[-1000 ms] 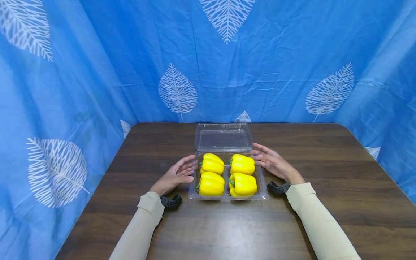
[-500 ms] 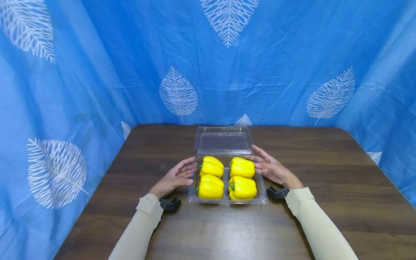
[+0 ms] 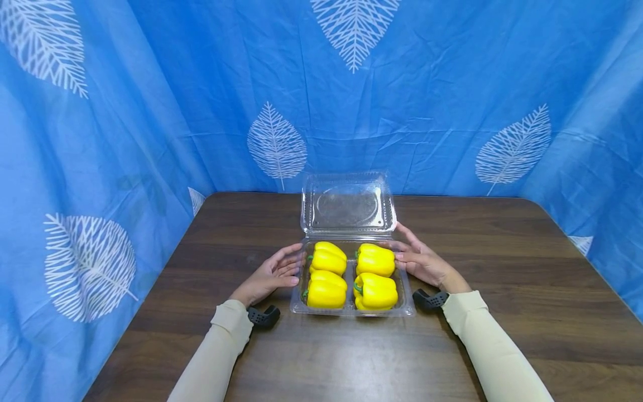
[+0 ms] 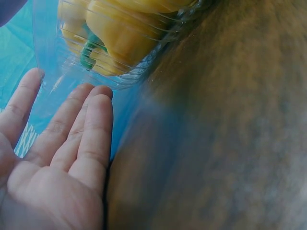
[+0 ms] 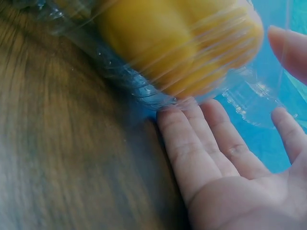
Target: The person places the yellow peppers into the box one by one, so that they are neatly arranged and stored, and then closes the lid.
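Note:
A clear plastic clamshell box [image 3: 321,311] stands on the table, holding several yellow bell peppers [image 3: 375,291] with green stems. Its hinged lid [image 3: 346,204] tilts up at the far side. At the box's left wall my left hand [image 3: 268,277] has its fingers nearly straight; in the left wrist view the fingertips sit right at the ribbed wall, beside a pepper [image 4: 124,33]. My right hand [image 3: 427,265] lies along the right wall with extended fingers, its index fingertip at the lid's lower right corner. The right wrist view shows several fingertips against the plastic under a pepper [image 5: 168,43].
The brown wooden table [image 3: 351,363] spreads out around the box. Behind it and to both sides hangs a blue curtain [image 3: 427,151] with white leaf prints. A dark strap device [image 3: 263,316] is on each wrist.
The lid has swung up from lying back to a steeper tilt. My right index finger has risen along with it, while my left hand has stayed nearly still. The peppers have kept their places.

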### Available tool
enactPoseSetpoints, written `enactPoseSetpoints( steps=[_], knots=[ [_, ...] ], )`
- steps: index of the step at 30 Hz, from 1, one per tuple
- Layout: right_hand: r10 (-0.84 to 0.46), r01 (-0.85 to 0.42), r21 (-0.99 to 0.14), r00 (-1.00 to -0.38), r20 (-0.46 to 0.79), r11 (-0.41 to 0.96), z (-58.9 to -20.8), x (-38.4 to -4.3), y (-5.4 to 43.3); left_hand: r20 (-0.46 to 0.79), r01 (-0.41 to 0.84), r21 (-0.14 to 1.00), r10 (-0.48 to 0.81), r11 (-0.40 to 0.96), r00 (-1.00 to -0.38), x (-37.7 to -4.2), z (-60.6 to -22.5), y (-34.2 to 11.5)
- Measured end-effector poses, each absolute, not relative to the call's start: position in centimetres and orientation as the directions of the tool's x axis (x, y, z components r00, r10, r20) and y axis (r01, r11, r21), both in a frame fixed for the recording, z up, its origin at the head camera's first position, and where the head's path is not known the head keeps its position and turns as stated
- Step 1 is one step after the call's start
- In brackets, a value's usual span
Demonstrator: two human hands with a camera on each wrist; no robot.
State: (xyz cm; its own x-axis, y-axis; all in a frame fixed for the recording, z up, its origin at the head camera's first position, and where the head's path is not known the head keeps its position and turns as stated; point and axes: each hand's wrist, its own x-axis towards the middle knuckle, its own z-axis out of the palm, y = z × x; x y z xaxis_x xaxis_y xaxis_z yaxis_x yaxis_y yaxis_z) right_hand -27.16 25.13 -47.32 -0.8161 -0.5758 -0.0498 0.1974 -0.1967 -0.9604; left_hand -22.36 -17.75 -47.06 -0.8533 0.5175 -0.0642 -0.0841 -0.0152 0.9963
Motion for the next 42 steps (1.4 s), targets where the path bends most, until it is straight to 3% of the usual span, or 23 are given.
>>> enactPoseSetpoints(
  steps=[6, 24, 31, 42],
  knots=[
    [-0.579, 0.145, -0.975, -0.815, -0.023, -0.167, -47.42, -27.17, 25.33, -0.065, -0.085, 0.996, 0.517, -0.015, -0.854, -22.43, -47.13, -17.74],
    [-0.572, 0.118, -0.952, -0.818, 0.068, -0.282, -47.66, -27.16, 25.11, -0.061, -0.093, 0.995, 0.519, -0.036, -0.853, -22.33, -47.13, -17.73],
    [-0.601, 0.089, -0.938, -0.787, 0.139, -0.335, -47.98, -27.26, 25.4, -0.041, -0.082, 0.995, 0.51, -0.059, -0.859, -22.31, -47.1, -17.72],
    [-0.56, 0.097, -0.948, -0.823, 0.094, -0.303, -47.92, -27.25, 25.32, -0.003, -0.061, 0.993, 0.488, -0.103, -0.873, -22.2, -46.86, -17.49]
  ],
)
